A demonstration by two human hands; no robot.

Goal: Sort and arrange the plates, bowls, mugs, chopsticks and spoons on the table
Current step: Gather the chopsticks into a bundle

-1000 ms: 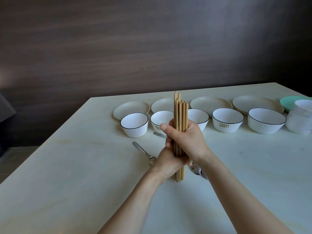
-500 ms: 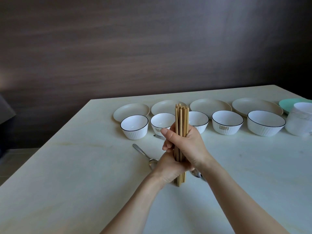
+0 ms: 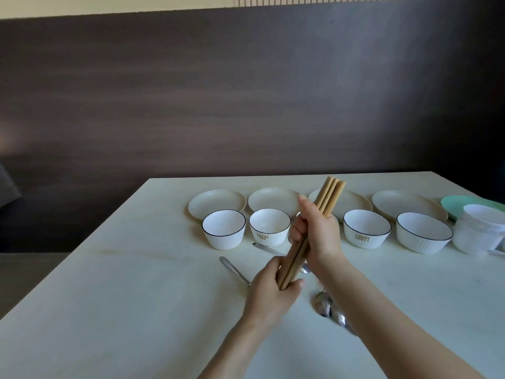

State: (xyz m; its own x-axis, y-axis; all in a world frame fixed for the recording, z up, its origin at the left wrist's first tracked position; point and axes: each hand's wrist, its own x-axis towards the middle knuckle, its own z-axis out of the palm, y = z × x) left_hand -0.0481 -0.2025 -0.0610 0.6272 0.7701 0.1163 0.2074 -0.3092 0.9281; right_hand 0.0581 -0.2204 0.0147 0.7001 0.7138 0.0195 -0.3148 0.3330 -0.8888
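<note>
Both my hands grip the chopsticks (image 3: 314, 231) above the table (image 3: 136, 283), bundle tilted: left hand (image 3: 273, 288) curled round the lower end, right hand (image 3: 317, 233) round the middle. Plates (image 3: 217, 205) and bowls (image 3: 224, 228) stand in rows (apparently sorted). Spoons (image 3: 325, 306) lie scattered; chopsticks remain unplaced.

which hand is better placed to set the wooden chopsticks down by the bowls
Right, probably: the right hand grips the bundle of wooden chopsticks mid-length, nearest the white bowls; the left hand only holds the bottom tips.
</note>
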